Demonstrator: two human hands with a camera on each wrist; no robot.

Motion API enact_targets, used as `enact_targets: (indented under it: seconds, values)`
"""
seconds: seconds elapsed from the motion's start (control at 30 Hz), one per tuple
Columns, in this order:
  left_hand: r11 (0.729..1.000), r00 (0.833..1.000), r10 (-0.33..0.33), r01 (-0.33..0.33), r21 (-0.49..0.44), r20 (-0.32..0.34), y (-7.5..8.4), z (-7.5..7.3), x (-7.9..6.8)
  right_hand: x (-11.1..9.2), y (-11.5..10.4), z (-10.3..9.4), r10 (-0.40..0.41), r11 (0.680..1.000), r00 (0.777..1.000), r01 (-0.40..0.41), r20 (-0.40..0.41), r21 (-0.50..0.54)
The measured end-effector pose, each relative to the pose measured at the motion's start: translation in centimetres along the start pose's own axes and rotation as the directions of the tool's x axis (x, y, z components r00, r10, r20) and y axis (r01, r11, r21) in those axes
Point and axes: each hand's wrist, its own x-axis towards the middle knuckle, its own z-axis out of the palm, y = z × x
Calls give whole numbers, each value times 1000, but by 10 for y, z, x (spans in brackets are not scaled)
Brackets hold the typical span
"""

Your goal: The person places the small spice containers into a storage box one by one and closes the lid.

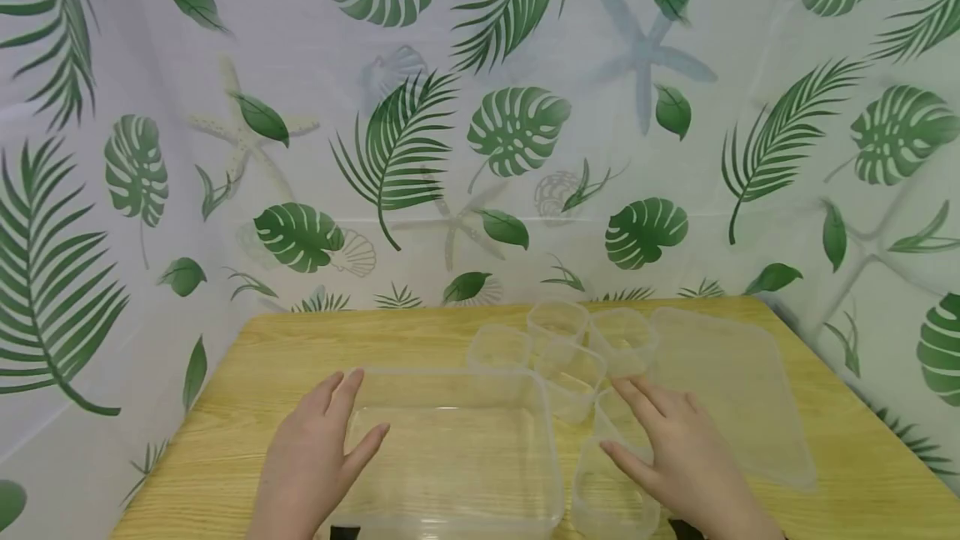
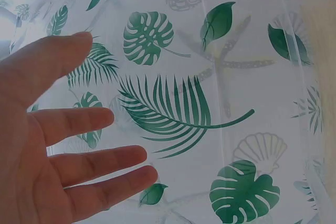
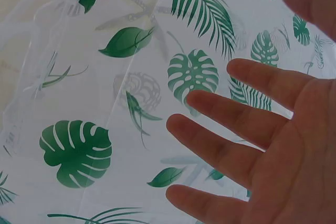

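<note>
A large, clear, rectangular plastic box stands on the wooden table. My left hand hovers at its left side, thumb spread from straight fingers, holding nothing. Over the smaller clear containers to the right of the box is my right hand, its fingers extended and its grasp empty. Beneath that hand lies a see-through container, partly covered by the thumb. In the left wrist view the left palm shows bare with fingers spread. The right wrist view likewise shows the right hand with spread fingers and nothing in them.
Behind the box, several small clear cups cluster, among them a rounded one and another. A flat translucent lid lies on the right of the table. A leaf-printed curtain hangs behind and along both sides.
</note>
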Motion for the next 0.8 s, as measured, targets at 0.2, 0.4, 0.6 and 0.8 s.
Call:
enact_targets:
  seconds: [0.2,0.4,0.6,0.8]
  values:
    - [999,999,-13,11,37,41,-17,0,-7,-2,13,-1,24,1000,999,-24,-24,5]
    - [999,995,-52,52,1,90,-32,1,-6,-1,29,-2,11,1000,991,-8,-132,23]
    - [993,959,-118,116,20,259,-50,6,-10,-2,39,-1,57,998,993,-56,-107,16]
    - [985,900,-158,172,3,406,-71,12,-15,-1,39,2,128,989,991,-131,48,67]
